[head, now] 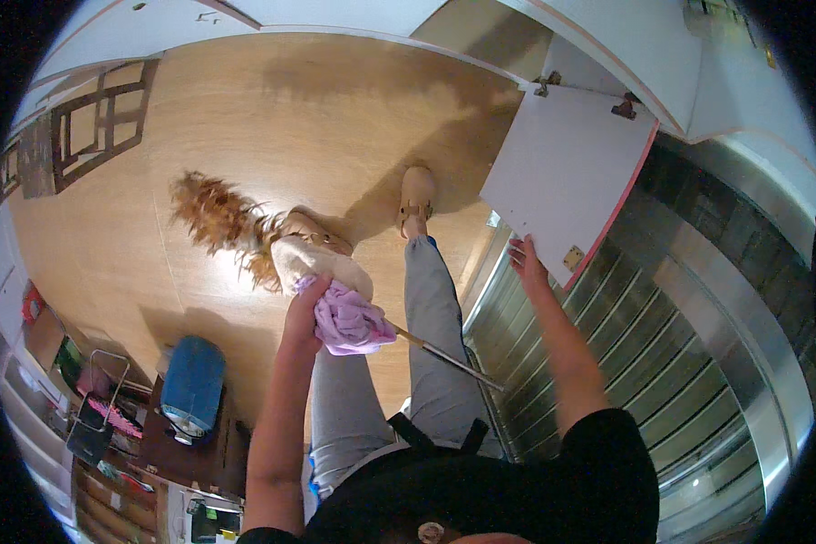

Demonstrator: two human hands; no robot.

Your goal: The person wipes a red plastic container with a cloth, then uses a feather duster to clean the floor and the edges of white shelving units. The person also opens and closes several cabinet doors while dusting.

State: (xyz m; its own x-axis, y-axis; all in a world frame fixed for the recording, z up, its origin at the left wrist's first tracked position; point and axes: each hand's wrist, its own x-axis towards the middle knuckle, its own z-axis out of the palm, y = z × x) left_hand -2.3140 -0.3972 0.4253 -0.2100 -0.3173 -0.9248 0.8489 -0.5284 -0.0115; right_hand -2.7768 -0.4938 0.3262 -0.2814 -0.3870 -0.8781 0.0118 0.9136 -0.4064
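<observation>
My left hand (306, 313) is closed around a crumpled purple cloth (353, 319), bunched against a cream fluffy cloth (313, 262). Brown feathers of a feather duster (211, 211) stick out beyond the cloths, and its thin metal handle (455, 364) comes out on the other side, pointing towards the right. On the right, my right hand (530, 265) is at the lower edge of a white door panel (571, 163) with a red edge strip. A fingertip overlaps that edge; its fingers are apart, and nothing is seen held in them. Hinges (623, 107) show along the panel's far side.
Beside my right arm runs a ribbed metal shutter (625, 326). A blue water container (194, 381) sits on a dark wooden cabinet (183, 452) at lower left. Wooden frames (102, 122) stand at upper left. My feet are on the wood-look floor (258, 129).
</observation>
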